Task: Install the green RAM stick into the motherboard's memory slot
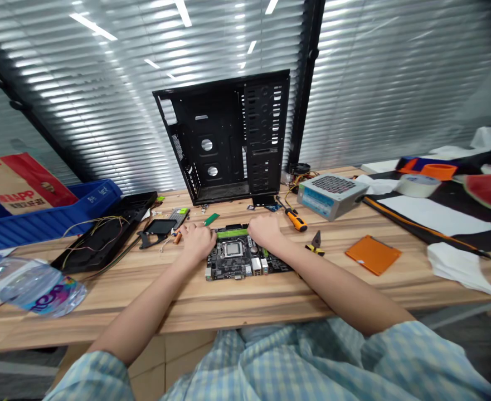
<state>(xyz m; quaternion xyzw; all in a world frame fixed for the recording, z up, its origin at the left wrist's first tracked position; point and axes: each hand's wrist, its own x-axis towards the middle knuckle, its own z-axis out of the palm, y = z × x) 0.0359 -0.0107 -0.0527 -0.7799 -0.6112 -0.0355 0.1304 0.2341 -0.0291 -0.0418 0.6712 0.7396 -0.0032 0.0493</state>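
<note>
A black and green motherboard (232,264) lies flat on the wooden table in front of me, its square metal processor socket facing up. At its upper left edge, my left hand (198,240) has bent fingers gripping the board's side. My right hand (265,231) is curled over the upper right part of the board, beside the green slots, with its fingertips hidden. Behind the board stands an open black computer case (224,133). A small green circuit strip (212,219) rests just beyond my left hand.
A power supply (332,195), orange screwdriver (296,220), pliers (316,244) and orange square (373,254) lie to the right. Leftward are a plastic bottle (32,284), blue bin (98,201), black panel (107,234) and loose parts. Table's front edge (245,324) is near me.
</note>
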